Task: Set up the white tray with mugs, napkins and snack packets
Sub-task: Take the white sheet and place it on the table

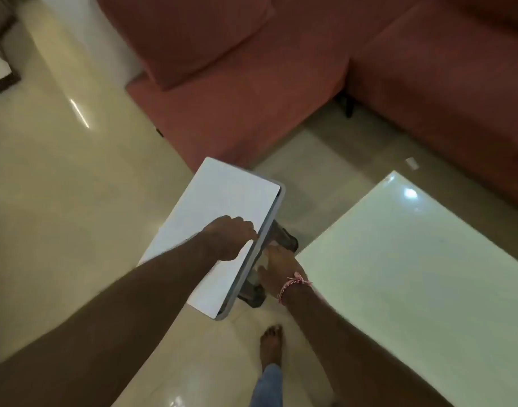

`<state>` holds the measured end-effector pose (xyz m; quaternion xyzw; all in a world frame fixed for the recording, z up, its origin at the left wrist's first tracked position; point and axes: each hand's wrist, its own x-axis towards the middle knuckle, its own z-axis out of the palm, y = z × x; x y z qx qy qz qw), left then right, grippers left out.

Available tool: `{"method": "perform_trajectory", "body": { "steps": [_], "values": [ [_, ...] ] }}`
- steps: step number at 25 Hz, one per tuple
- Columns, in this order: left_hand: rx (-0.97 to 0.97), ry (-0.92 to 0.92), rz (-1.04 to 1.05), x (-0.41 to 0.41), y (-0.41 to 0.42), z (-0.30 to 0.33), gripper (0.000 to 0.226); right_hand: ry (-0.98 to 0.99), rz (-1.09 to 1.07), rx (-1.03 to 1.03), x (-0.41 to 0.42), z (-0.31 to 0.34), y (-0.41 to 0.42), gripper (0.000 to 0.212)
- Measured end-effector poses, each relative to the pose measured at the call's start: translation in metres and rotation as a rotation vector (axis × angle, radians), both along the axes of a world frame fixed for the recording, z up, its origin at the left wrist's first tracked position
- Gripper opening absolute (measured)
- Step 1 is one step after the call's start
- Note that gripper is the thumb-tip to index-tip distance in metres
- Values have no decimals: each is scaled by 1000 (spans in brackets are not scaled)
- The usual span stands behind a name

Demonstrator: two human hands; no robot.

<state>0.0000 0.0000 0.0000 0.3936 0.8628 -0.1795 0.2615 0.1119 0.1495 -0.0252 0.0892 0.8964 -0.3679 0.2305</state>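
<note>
Overhead, looking down: cream polished floor (pixel 55 183), glossy, with light streaks, fills the left half. Terracotta sofa (pixel 252 83), soft matte fabric, L-shaped, runs across the far side and down the far right; one large square cushion (pixel 187 33) leans on its far-left section. Pale green table top (pixel 422 274), smooth and reflective, rectangular, sits at right, its corner near the hands.

White tray (pixel 222 218): flat, rectangular, rounded corners, smooth matte surface with a thin raised grey rim showing along the right edge. Held in the air above the floor, just left of the table corner. Long axis runs from near-centre toward far, slightly to the right; plane tilted, right long edge lower. Nothing lies on the visible face. Dark legs or frame show beneath the right edge, blurred; cannot tell what they belong to.

Left hand (pixel 230 239) is clenched over the right long edge, knuckles on top, grasping the tray. Right hand (pixel 277 265) reaches under that same edge, fingers hidden; cannot tell its hold. Pink-and-white thread band (pixel 293 284) on right wrist. Bare foot (pixel 271 345) on the floor near, blue jeans hem above it.
</note>
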Motion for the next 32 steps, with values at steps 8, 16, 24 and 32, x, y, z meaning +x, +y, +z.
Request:
{"method": "perform_trajectory", "body": {
  "steps": [8, 16, 24, 32],
  "values": [
    [15, 64, -464, -68, -17, -109, 73, -228, -494, -127, -63, -105, -89, 57],
    [-72, 226, -656, -90, -10, -108, 59, -281, -743, -283, -75, -119, -89, 20],
    [-10, 168, -649, -118, 83, 19, 29, -118, -576, -346, -69, -50, -3, 40],
    [350, 307, -547, -35, 246, 76, 31, 72, -516, 280, 20, 38, 216, 33]
  ]
}}
